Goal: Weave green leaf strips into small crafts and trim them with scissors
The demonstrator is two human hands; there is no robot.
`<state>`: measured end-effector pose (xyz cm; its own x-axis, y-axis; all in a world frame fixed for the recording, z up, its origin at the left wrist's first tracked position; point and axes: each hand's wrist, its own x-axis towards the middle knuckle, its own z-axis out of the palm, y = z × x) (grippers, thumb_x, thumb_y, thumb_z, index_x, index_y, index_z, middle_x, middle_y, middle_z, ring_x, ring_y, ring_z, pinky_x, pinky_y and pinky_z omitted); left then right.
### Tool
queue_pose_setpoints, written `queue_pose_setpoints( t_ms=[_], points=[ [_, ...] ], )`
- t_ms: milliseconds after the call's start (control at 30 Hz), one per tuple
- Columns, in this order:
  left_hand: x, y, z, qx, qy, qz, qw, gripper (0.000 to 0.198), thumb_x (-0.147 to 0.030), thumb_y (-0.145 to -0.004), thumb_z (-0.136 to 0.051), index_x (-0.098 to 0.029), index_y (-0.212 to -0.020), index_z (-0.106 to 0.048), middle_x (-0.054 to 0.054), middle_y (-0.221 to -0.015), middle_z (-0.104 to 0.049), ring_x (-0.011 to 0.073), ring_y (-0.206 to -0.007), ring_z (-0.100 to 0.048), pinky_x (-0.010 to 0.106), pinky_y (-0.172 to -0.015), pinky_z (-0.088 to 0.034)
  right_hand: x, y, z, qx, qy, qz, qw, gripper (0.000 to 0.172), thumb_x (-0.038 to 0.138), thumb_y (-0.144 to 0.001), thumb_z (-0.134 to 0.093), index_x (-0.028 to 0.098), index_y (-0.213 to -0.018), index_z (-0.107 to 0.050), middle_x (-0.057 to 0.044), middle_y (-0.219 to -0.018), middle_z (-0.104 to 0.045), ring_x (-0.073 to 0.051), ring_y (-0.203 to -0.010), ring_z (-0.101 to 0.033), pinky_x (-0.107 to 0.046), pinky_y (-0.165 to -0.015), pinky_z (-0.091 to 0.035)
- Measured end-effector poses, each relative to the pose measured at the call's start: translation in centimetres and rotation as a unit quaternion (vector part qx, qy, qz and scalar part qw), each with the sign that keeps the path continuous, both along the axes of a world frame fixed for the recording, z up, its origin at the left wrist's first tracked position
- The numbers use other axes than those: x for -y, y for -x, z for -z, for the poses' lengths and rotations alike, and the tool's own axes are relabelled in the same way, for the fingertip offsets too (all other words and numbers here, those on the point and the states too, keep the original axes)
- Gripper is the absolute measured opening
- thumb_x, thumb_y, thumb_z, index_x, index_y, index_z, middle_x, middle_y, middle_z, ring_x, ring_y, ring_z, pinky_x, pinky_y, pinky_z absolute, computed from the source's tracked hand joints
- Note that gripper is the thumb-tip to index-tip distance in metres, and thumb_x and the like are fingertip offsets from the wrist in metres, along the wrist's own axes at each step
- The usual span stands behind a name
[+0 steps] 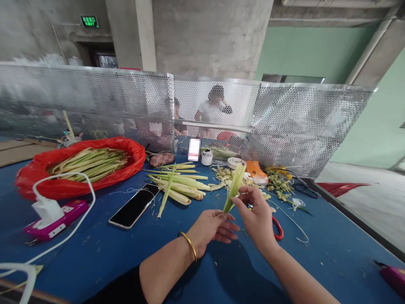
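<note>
Between my two hands, above the blue table (196, 261), a pale green leafy stalk (236, 181) stands nearly upright, slightly tilted. My left hand (212, 228), with a gold bangle at the wrist, pinches its lower end between thumb and forefinger; the other fingers reach out loosely. From the right, my right hand (255, 213) grips the stalk's side with thumb and fingertips. Just left of the hands lies a pile of similar stalks (182, 185). Red-handled scissors (278, 229) are partly hidden behind my right hand.
At left are a red plastic bag (133, 154) of long stalks, a purple power strip (71, 215) with a white cable, and a phone (136, 207). Trimmings (223, 175), a tape roll (236, 163) and an orange packet (255, 171) lie behind. A perforated metal screen (291, 122) separates two people beyond.
</note>
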<state>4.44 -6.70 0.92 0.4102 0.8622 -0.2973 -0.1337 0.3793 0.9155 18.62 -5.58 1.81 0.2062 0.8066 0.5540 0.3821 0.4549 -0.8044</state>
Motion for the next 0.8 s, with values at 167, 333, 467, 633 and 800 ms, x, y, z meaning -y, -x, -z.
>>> queue_pose_setpoints(
  t_ms=[167, 333, 467, 633, 800],
  points=[
    [0.1, 0.0, -0.1, 0.017, 0.011, 0.011, 1.000, 0.031, -0.040, -0.078, -0.063, -0.011, -0.089, -0.063, 0.014, -0.088, -0.073, 0.0164, -0.065, -0.068, 0.025, -0.059, -0.050, -0.3, -0.2, -0.4, -0.058, 0.044, -0.080, 0.994, 0.017, 0.034, -0.074, -0.067, 0.021, -0.078, -0.057, 0.002, -0.068, -0.057, -0.015, -0.063, -0.052, -0.027, -0.060, -0.044],
    [0.1, 0.2, -0.2, 0.018, 0.019, 0.039, 0.999, 0.027, -0.034, -0.074, -0.068, -0.010, -0.086, -0.066, 0.012, -0.079, -0.073, 0.0150, -0.061, -0.067, 0.024, -0.057, -0.051, -0.3, 0.0, -0.7, -0.145, 0.120, -0.165, 0.968, 0.026, 0.037, -0.070, -0.073, 0.019, -0.065, -0.055, 0.003, -0.060, -0.055, -0.013, -0.059, -0.051, -0.024, -0.057, -0.042],
    [0.1, 0.3, -0.3, 0.019, 0.025, 0.029, 0.999, 0.024, -0.034, -0.077, -0.067, -0.010, -0.082, -0.066, 0.010, -0.072, -0.072, 0.0145, -0.058, -0.066, 0.023, -0.054, -0.050, -0.2, 0.0, -0.6, -0.184, 0.118, -0.172, 0.960, 0.022, 0.034, -0.072, -0.073, 0.019, -0.069, -0.057, 0.004, -0.059, -0.057, -0.011, -0.057, -0.054, -0.023, -0.058, -0.043],
    [-0.4, 0.8, -0.4, 0.067, 0.038, 0.009, 0.997, 0.034, -0.042, -0.081, -0.063, -0.009, -0.088, -0.068, 0.011, -0.077, -0.073, 0.0139, -0.061, -0.067, 0.022, -0.057, -0.052, -0.3, -0.1, -0.5, -0.193, 0.106, -0.157, 0.963, 0.022, 0.032, -0.071, -0.074, 0.019, -0.086, -0.064, 0.002, -0.068, -0.063, -0.013, -0.063, -0.059, -0.025, -0.063, -0.046],
    [-0.9, 1.2, -0.6, 0.106, 0.077, -0.006, 0.991, 0.035, -0.042, -0.081, -0.063, -0.008, -0.088, -0.068, 0.009, -0.076, -0.072, 0.0121, -0.059, -0.065, 0.021, -0.056, -0.051, -0.2, 0.1, -0.5, -0.155, 0.088, -0.139, 0.974, 0.017, 0.033, -0.072, -0.073, 0.019, -0.079, -0.067, 0.001, -0.068, -0.064, -0.015, -0.064, -0.060, -0.026, -0.064, -0.047]
  ],
)
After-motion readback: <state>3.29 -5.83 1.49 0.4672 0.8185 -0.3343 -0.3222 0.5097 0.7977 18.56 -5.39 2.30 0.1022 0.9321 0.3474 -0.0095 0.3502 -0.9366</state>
